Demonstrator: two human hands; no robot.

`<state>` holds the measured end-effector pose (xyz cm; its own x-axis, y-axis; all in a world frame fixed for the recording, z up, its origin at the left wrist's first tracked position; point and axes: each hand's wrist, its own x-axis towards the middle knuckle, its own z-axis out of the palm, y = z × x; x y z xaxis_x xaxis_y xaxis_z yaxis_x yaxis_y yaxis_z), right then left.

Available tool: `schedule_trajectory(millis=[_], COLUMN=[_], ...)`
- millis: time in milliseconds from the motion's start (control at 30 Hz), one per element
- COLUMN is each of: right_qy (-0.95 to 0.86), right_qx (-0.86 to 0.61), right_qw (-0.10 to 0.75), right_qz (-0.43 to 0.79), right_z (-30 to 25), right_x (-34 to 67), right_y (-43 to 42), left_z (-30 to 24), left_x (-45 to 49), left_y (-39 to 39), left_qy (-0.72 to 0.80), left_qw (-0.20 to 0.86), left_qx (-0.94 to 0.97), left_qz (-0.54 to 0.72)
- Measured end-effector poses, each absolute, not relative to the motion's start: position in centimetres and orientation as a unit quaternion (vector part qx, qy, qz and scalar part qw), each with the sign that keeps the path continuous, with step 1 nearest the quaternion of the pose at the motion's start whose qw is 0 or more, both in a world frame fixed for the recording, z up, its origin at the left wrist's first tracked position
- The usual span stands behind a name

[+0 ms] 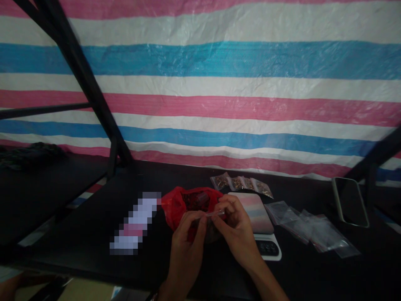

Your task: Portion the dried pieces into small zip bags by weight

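Observation:
In front of the red plastic bag [175, 209], my left hand [189, 240] and my right hand [235, 223] meet, thumbs and fingers pinching the top edge of a small clear plastic bag [216, 213]. Most of that small bag hangs behind my fingers, and its contents are hard to make out. The red bag lies open, with a heap of small dark pieces and a clear reddish piece inside. Just right of my right hand sits a kitchen scale [268, 247] with a shiny metal plate.
Behind the scale, several filled clear packets [238, 183] lie in a row on the black table [150, 267]. Flat clear bags [313, 228] overlap at the right, near a propped phone [351, 202]. A blurred-out sheet [138, 223] lies left. Black metal posts [94, 92] and striped sheeting stand behind.

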<state>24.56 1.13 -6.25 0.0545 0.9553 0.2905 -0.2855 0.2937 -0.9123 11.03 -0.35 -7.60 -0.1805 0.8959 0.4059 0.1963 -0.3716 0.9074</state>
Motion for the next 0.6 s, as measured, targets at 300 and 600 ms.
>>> schedule_trajectory(millis=[300,600], right_qy=[-0.533,-0.545], right_qx=[-0.356,-0.381], right_qw=[0.610,0.612], right_qz=[0.466,0.429], right_z=[-6.4,-6.6], right_x=[24.1,24.4], right_y=[0.7,0.1], left_z=[-7.7,-7.5], left_x=[10.7,10.6], left_y=[-0.3,0.0], left_qy=[0.476,0.463], left_qw=[0.282,0.274], left_qx=[0.583,0.583], left_qz=[0.595,0.609])
